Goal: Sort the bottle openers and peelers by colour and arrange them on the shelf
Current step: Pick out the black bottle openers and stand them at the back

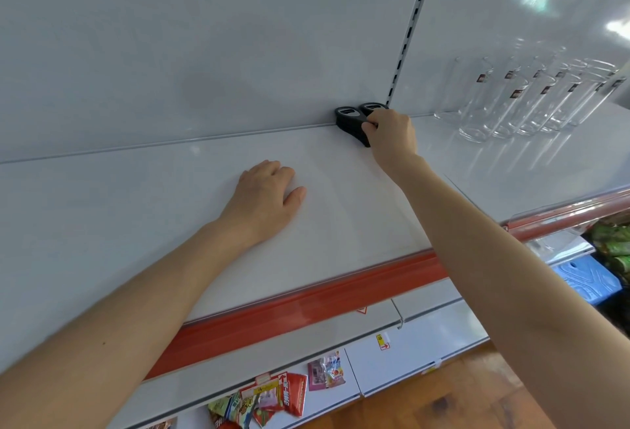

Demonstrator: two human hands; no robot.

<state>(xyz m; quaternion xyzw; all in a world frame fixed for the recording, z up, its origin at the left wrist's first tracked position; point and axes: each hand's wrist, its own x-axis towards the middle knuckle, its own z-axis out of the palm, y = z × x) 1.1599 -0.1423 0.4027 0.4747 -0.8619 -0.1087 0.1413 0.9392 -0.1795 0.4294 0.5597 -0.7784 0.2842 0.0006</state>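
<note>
Since only black is on the shelf so far, the step in hand is judged to be the setting down of the black group. Two black pieces [351, 122] are stood side by side and touching in the back right corner of the shelf [170, 190], against the back panel [204, 53]; whether they are openers or peelers cannot be told. Their near ends are gripped by the curled fingers of the right hand [392, 132], and which of the two is actually held is hidden. The left hand [269, 197] is laid palm down on the shelf, well apart from the pieces, with fingers loosely bent and nothing held.

For the next move, a release without tipping the pair is called for, then the fetching of another colour, to be placed beside them.

On the adjoining shelf to the right, clear drinking glasses [531, 98] are stood upright in rows; nothing is seen in them. Below the red price rail [306, 306], snack packets [272, 398] are laid on a lower shelf.
</note>
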